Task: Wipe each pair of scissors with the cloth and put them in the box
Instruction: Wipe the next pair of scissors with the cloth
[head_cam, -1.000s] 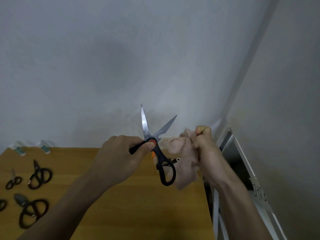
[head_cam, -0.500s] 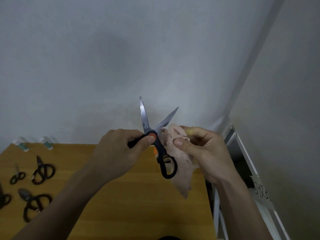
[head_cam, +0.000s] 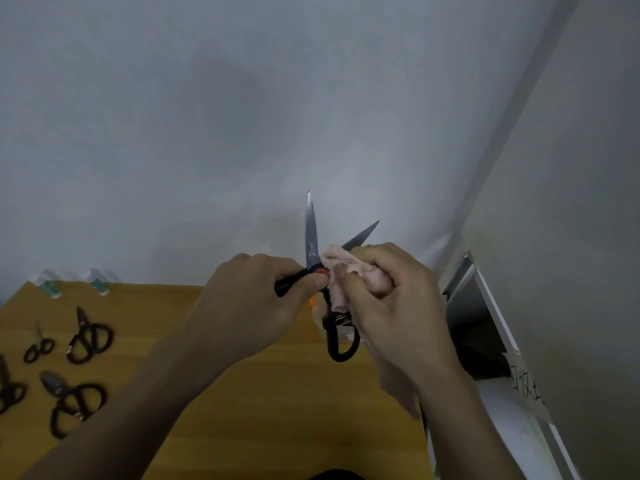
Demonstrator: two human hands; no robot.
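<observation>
1. Head view, item in hand: kitchen scissors (head_cam: 313,244), black handles with an orange pivot cap, blades parted and pointing up toward 12 o'clock, held in the air above the far edge of the wooden table (head_cam: 277,393).
2. Left hand (head_cam: 252,306): fingers curled round the upper black handle, thumb tip pressed just beside the pivot. The lower handle loop hangs free toward 6 o'clock.
3. Right hand (head_cam: 391,306): fingers and thumb bunched together, pinching a pale pink cloth (head_cam: 349,271) against the root of the right-hand blade, at 3 o'clock from the pivot. Part of the cloth trails down behind the handle loop.
4. Step in hand, as judged: wiping of this pair is under way, with the cloth at the blade root and the blade tips not covered.
5. Stock on the table, at 9 o'clock from the hands: large black scissors (head_cam: 88,337), small scissors (head_cam: 38,348), another large pair (head_cam: 69,400), and a further pair cut off by the left edge (head_cam: 8,389). Whether these are wiped cannot be told.
6. Box: not identifiable in this view. A dark opening in a white frame (head_cam: 474,317) lies at 3 o'clock beyond the table edge; its nature cannot be told.
7. Progress, as judged: no pair is seen boxed; at least five pairs are left to put away.
</observation>
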